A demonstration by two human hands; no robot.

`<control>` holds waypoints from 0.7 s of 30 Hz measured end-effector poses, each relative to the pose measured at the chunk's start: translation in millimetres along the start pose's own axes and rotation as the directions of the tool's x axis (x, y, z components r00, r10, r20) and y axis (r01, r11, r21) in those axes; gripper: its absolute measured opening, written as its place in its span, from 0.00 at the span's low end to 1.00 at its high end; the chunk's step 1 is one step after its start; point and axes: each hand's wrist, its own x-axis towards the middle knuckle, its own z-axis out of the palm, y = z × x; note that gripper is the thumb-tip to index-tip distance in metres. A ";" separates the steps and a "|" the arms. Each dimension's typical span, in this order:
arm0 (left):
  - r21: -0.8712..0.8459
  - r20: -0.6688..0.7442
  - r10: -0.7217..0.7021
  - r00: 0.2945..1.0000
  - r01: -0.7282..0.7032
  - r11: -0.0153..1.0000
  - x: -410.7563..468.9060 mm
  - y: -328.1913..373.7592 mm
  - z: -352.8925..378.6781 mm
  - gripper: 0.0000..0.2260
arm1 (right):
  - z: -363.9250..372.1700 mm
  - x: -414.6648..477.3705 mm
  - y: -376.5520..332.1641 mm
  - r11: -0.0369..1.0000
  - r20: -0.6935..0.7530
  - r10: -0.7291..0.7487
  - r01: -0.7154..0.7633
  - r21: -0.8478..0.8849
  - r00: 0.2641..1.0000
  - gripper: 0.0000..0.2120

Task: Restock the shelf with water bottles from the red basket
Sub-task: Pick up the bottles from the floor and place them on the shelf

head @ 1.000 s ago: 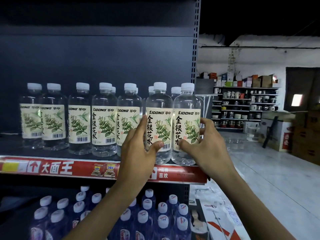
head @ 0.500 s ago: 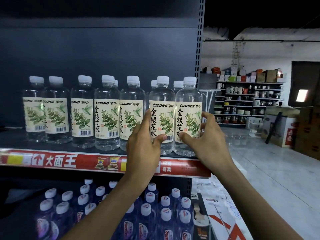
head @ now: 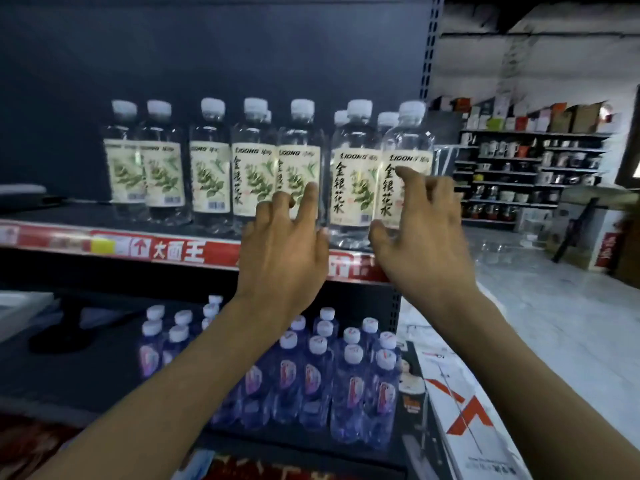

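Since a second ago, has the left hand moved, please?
Yes: the left hand has let go and slid leftward off the second bottle from the right, fingers now spread.

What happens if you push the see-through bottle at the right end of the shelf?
It could tip: the clear plastic bottle with a white cap is tall and narrow, standing near the shelf's red front strip. It looks full, so probably heavy for its size. Lying down, its round body would likely roll.
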 end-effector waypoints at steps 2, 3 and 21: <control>0.080 -0.018 0.017 1.000 -0.016 0.997 -16.3 -13.4 -7.4 0.26 | 9.5 -13.7 -15.8 0.996 -0.022 -0.082 0.083 0.019 0.996 0.28; 0.130 -0.015 0.012 1.000 -0.010 0.992 -25.8 -21.0 -11.1 0.27 | 16.3 -21.7 -24.2 0.992 -0.029 -0.124 0.125 0.024 0.992 0.27; 0.622 0.378 -0.732 0.567 0.430 0.654 -358.2 -207.1 -1.6 0.29 | 233.6 -277.1 -135.8 0.883 0.688 -0.452 0.174 0.437 0.568 0.25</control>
